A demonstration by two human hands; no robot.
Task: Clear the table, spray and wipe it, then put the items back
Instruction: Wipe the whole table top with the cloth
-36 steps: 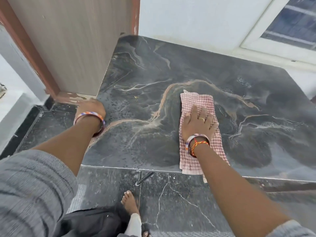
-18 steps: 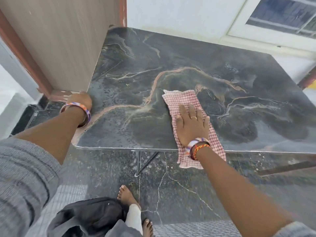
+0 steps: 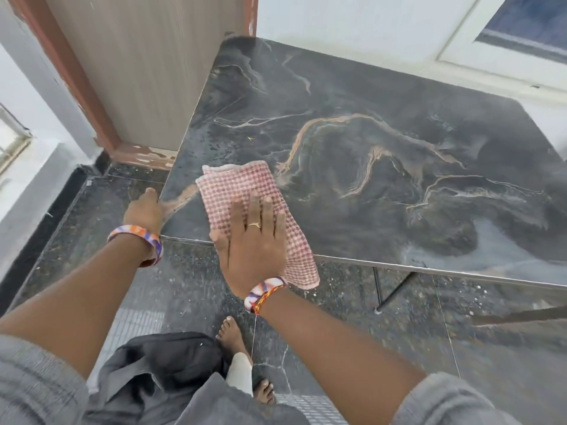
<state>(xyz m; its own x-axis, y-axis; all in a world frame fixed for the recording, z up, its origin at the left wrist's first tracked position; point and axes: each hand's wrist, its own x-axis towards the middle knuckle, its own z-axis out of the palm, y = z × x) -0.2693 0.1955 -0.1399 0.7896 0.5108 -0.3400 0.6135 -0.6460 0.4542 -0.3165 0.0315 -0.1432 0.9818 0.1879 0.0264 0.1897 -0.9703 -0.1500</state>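
Your right hand (image 3: 253, 240) lies flat on the checked cloth (image 3: 245, 204), fingers straight and spread, pressing it onto the near-left corner of the table (image 3: 383, 179). The cloth is a red-and-white waffle-weave rag, folded into a long strip; its far end lies on the tabletop and its near end hangs over the front edge, just right of your wrist. A thin ring (image 3: 254, 224) shows on one finger.

The tabletop is a dark slab with a marble pattern, grey-black with tan and white veins, and a slim metal leg (image 3: 394, 292) shows below its front edge. Fine specks dot the left part of the surface, possibly spray droplets, though the view is too soft to be sure.

Your left hand (image 3: 144, 211) rests against the table's left edge near the corner; its fingers curl out of sight, so you cannot tell whether it grips the edge. A dark bag (image 3: 165, 360) lies on the floor by your bare feet; its contents are not visible.
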